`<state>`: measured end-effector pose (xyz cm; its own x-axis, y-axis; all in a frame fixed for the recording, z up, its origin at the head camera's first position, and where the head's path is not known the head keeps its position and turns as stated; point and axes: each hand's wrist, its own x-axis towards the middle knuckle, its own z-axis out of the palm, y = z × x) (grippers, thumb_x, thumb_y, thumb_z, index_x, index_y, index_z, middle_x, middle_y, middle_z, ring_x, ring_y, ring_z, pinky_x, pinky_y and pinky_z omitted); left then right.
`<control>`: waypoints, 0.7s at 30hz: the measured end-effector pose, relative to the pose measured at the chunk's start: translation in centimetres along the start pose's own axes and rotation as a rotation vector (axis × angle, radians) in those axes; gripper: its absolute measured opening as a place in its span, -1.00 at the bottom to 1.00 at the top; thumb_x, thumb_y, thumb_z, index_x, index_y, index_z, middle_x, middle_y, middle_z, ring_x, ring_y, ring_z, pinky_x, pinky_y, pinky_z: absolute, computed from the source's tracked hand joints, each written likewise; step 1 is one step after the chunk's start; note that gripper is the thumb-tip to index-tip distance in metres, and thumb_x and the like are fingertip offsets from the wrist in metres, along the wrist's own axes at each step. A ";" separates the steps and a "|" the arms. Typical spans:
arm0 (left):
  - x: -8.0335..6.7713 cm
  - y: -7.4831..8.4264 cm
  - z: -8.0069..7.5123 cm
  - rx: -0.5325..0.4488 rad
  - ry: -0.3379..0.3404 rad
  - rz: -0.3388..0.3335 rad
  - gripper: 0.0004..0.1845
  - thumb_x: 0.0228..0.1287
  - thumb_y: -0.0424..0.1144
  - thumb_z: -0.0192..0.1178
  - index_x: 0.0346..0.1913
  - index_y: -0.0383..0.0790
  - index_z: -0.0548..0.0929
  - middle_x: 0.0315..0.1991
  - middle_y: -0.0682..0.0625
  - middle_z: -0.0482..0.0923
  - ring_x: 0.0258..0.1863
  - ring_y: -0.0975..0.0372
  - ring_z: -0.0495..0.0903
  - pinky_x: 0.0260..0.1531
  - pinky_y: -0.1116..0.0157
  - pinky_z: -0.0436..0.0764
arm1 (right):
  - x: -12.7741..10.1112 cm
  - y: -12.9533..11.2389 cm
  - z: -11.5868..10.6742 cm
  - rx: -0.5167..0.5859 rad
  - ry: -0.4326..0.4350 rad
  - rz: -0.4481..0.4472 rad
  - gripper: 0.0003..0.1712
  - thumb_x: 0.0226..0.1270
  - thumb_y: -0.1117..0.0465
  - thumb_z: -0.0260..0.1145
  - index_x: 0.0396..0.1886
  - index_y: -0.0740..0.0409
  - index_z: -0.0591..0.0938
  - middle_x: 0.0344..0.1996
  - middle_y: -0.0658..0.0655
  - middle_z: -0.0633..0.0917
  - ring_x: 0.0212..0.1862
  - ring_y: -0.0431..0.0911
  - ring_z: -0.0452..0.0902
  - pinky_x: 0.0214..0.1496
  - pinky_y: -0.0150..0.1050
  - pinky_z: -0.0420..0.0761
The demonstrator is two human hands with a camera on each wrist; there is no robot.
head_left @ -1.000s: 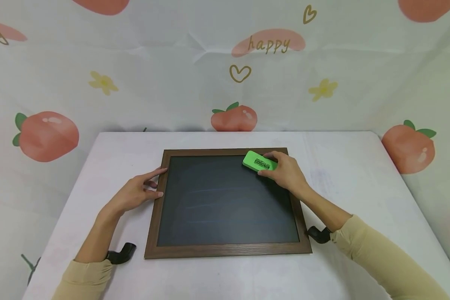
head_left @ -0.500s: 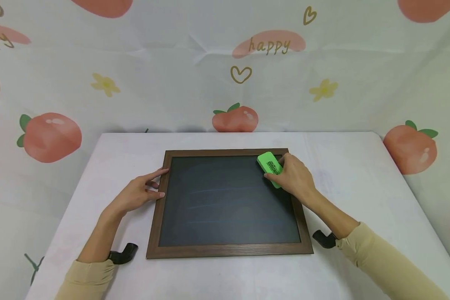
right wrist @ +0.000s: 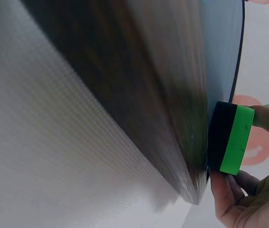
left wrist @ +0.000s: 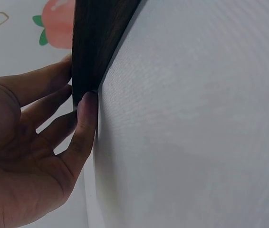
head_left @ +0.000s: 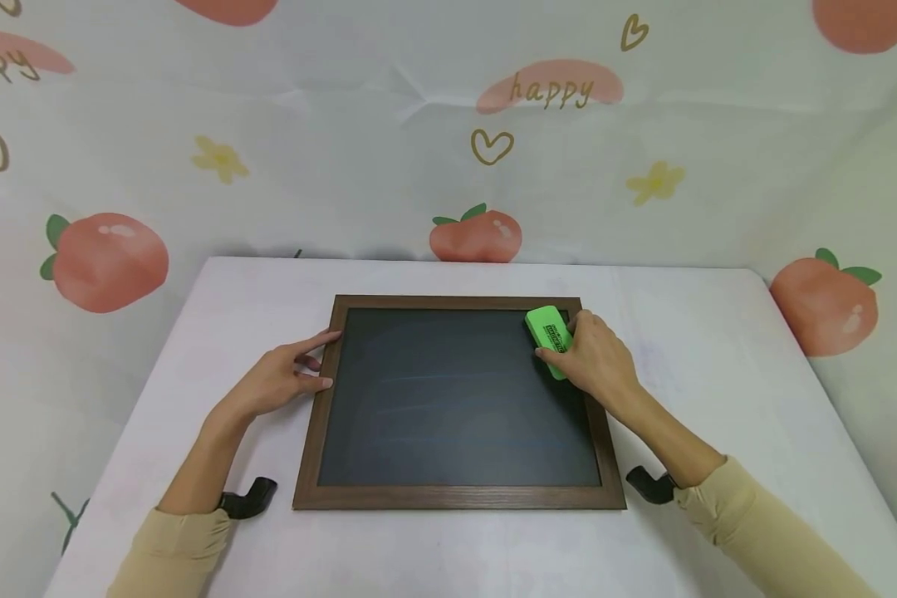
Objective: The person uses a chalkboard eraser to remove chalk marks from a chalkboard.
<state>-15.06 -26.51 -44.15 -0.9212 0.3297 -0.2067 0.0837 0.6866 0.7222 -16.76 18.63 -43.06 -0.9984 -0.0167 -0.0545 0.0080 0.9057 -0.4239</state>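
Chalkboard [head_left: 456,399] lies flat at the white table's [head_left: 718,374] centre. Right hand [head_left: 598,361] grips the green eraser [head_left: 549,330], felt side down for wiping, at the slate's 2 o'clock corner. Left hand [head_left: 280,384], fingers straight, presses the wooden frame's 9 o'clock edge, apparently steadying it.

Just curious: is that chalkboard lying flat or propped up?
Lying flat: the chalkboard rests on the table, its whole frame against the surface.

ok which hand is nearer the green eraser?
Right. The right hand grips the green eraser at the chalkboard's upper right corner. The left hand rests against the board's left frame edge, the whole board away.
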 end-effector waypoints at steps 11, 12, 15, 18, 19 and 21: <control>0.0 -0.2 0.3 0.001 -0.011 0.004 -0.21 0.24 -0.32 0.38 0.51 -0.09 0.29 -0.02 -0.25 0.55 -0.07 0.00 0.59 -0.08 0.04 0.52 | -0.5 0.0 -0.2 -0.070 -0.006 0.000 -0.31 0.15 -0.15 0.46 -0.23 0.37 0.39 -0.50 0.21 0.48 -0.49 0.04 0.45 -0.52 -0.14 0.44; 0.0 -0.2 0.3 -0.002 -0.011 -0.002 -0.21 0.24 -0.31 0.37 0.51 -0.08 0.29 -0.01 -0.24 0.55 -0.06 0.00 0.59 -0.08 0.05 0.51 | -0.6 0.0 -0.1 -0.062 -0.009 -0.003 -0.31 0.15 -0.15 0.47 -0.22 0.36 0.39 -0.49 0.21 0.48 -0.48 0.04 0.45 -0.52 -0.15 0.44; 0.0 -0.1 0.1 -0.003 -0.013 -0.011 -0.21 0.24 -0.32 0.37 0.51 -0.07 0.29 -0.02 -0.24 0.55 -0.06 0.00 0.58 -0.08 0.07 0.50 | -0.6 0.2 0.1 -0.035 -0.015 -0.017 -0.33 0.15 -0.15 0.48 -0.20 0.33 0.40 -0.45 0.20 0.49 -0.45 0.03 0.44 -0.50 -0.18 0.42; 0.0 0.0 0.0 -0.004 -0.012 -0.016 -0.21 0.24 -0.32 0.37 0.51 -0.08 0.30 -0.04 -0.24 0.55 -0.10 0.03 0.60 -0.08 0.06 0.50 | -0.6 0.3 0.3 -0.026 -0.014 -0.041 -0.34 0.16 -0.13 0.48 -0.17 0.32 0.41 -0.40 0.20 0.49 -0.41 0.02 0.44 -0.47 -0.19 0.42; 0.0 0.0 0.0 -0.002 -0.013 -0.013 -0.21 0.23 -0.32 0.38 0.51 -0.09 0.30 -0.05 -0.25 0.55 -0.11 0.03 0.60 -0.08 0.06 0.51 | -0.6 0.3 0.4 -0.026 -0.009 -0.050 -0.34 0.16 -0.13 0.49 -0.16 0.32 0.41 -0.39 0.21 0.50 -0.41 0.02 0.44 -0.47 -0.19 0.42; 0.0 0.0 -0.1 -0.005 -0.016 -0.014 -0.21 0.24 -0.31 0.38 0.51 -0.09 0.29 -0.05 -0.25 0.54 -0.13 0.05 0.61 -0.07 0.05 0.51 | -0.6 0.2 0.6 -0.032 -0.001 -0.064 -0.34 0.16 -0.11 0.49 -0.15 0.33 0.41 -0.36 0.22 0.50 -0.41 0.02 0.44 -0.47 -0.18 0.43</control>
<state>-15.07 -26.56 -44.10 -0.9159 0.3308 -0.2275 0.0689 0.6876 0.7228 -16.13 18.57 -43.65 -0.9967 -0.0752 -0.0292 -0.0574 0.9158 -0.3974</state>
